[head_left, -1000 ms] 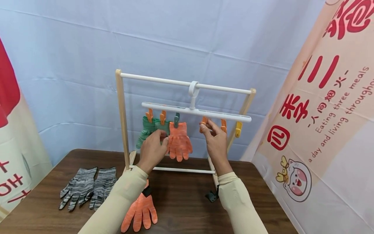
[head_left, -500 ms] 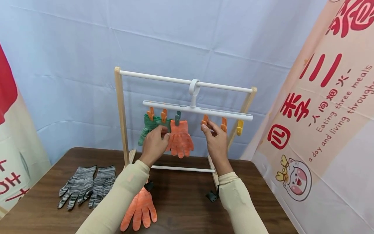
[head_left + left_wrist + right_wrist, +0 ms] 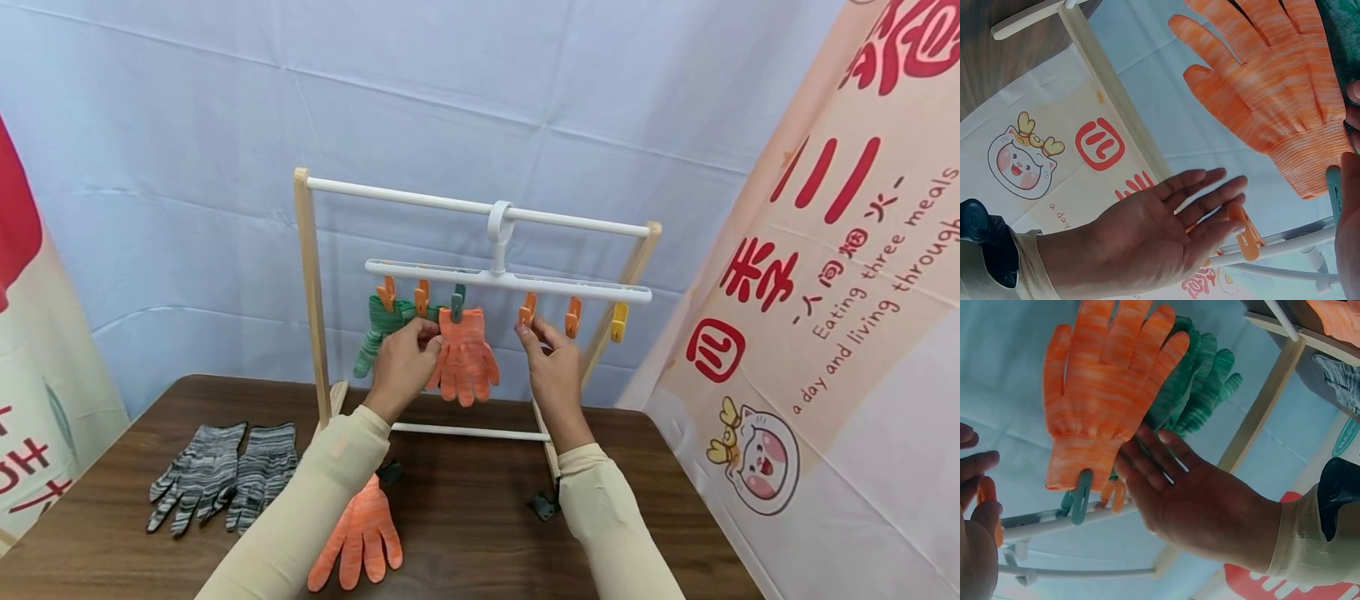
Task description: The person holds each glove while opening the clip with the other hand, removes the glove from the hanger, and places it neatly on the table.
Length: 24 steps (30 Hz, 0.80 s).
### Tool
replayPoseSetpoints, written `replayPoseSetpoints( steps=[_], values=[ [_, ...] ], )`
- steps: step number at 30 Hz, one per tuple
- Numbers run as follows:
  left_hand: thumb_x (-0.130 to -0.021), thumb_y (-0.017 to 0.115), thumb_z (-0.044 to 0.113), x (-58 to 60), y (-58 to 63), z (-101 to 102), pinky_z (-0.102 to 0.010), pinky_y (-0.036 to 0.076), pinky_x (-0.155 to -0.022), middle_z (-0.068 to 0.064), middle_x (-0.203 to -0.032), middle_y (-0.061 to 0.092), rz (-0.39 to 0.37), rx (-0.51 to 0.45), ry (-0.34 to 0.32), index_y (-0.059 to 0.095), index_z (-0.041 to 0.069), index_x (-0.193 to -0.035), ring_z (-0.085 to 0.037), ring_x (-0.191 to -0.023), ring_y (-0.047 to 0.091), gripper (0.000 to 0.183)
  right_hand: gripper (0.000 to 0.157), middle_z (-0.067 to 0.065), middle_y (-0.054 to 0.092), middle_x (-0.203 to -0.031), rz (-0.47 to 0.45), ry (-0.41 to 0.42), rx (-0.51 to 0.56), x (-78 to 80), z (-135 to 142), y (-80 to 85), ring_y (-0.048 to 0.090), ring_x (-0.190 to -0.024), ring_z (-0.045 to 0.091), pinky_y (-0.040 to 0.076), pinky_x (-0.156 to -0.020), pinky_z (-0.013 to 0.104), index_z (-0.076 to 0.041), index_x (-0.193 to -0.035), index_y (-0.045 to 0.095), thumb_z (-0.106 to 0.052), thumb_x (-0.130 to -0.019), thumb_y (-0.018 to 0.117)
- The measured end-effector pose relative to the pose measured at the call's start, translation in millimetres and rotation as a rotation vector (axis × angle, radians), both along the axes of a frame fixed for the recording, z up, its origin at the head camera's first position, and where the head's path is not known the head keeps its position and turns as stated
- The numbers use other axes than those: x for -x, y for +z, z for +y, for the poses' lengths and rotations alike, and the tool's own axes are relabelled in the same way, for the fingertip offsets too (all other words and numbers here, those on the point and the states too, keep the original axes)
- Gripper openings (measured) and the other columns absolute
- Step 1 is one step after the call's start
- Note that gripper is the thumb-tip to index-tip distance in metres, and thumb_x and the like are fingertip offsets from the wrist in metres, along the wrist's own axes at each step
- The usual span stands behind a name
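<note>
An orange knitted glove point(image 3: 465, 354) hangs by its cuff from a dark green clothespin point(image 3: 457, 304) on a white hanger point(image 3: 573, 288). My left hand point(image 3: 405, 362) is at the glove's left edge, fingers fairly straight in the right wrist view, fingertips right at the cuff. Green gloves point(image 3: 1200, 384) hang behind it from orange clothespins point(image 3: 386, 293), partly hidden by this hand. Between thumb and fingers, my right hand point(image 3: 553, 371) pinches the lower end of an orange clothespin point(image 3: 528, 308) right of the hanger's middle.
Further right hang another orange clothespin point(image 3: 573, 317) and a yellow one point(image 3: 618, 322). A wooden stand point(image 3: 307, 275) carries the hanger on its white rod point(image 3: 405, 197). Grey striped gloves point(image 3: 202, 471) and another orange glove point(image 3: 363, 533) lie on the brown table point(image 3: 465, 533).
The right hand has drawn down slightly along its clothespin, showing more of it. The left hand has shifted a little rightward beside the orange glove. The view has moved slightly.
</note>
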<state>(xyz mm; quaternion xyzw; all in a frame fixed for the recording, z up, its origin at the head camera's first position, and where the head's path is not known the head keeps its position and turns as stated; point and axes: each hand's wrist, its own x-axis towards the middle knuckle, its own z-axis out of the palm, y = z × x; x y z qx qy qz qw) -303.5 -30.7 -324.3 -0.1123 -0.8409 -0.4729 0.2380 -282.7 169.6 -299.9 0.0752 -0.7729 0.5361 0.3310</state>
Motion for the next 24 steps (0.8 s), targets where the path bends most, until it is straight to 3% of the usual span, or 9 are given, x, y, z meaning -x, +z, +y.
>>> replayPoseSetpoints(
  steps=[6, 11, 17, 24],
  values=[
    [-0.092, 0.055, 0.027, 0.9, -0.4, 2, -0.036, 0.047, -0.068, 0.003, -0.093, 0.061, -0.012, -0.010, -0.018, 0.061, 0.016, -0.107, -0.015, -0.081, 0.057, 0.019, 0.021, 0.005, 0.069, -0.092, -0.040, -0.025, -0.024, 2.8, -1, -4.0, 0.061, -0.090, 0.015, 0.047, -0.075, 0.034, -0.009, -0.096, 0.071, -0.026, -0.089, 0.061],
    [-0.091, 0.056, 0.025, 0.5, 0.3, 3, -0.036, 0.047, -0.068, 0.003, -0.093, 0.061, -0.025, -0.031, -0.031, 0.061, 0.016, -0.105, -0.015, -0.081, 0.057, 0.018, 0.028, 0.004, 0.067, -0.099, -0.089, -0.039, -0.051, 2.1, -3, -6.5, 0.060, -0.093, 0.016, 0.045, -0.071, 0.033, -0.010, -0.091, 0.072, -0.033, -0.091, 0.056],
    [-0.091, 0.057, 0.024, 0.0, 1.4, 3, -0.035, 0.047, -0.067, 0.003, -0.090, 0.061, -0.046, -0.057, -0.054, 0.061, 0.016, -0.101, -0.014, -0.078, 0.057, 0.014, 0.034, 0.001, 0.067, -0.101, -0.132, -0.025, -0.103, -0.6, -7, -7.8, 0.058, -0.088, 0.015, 0.042, -0.066, 0.033, -0.014, -0.094, 0.073, -0.042, -0.091, 0.053],
    [-0.088, 0.061, 0.030, 1.5, 0.3, 4, -0.034, 0.047, -0.066, 0.005, -0.088, 0.060, -0.060, -0.081, -0.080, 0.060, 0.020, -0.094, -0.013, -0.076, 0.056, 0.012, 0.036, -0.001, 0.067, -0.099, -0.136, 0.010, -0.139, -3.1, -14, -7.7, 0.060, -0.094, 0.013, 0.046, -0.081, 0.035, -0.016, -0.104, 0.071, -0.044, -0.090, 0.054]
  ],
)
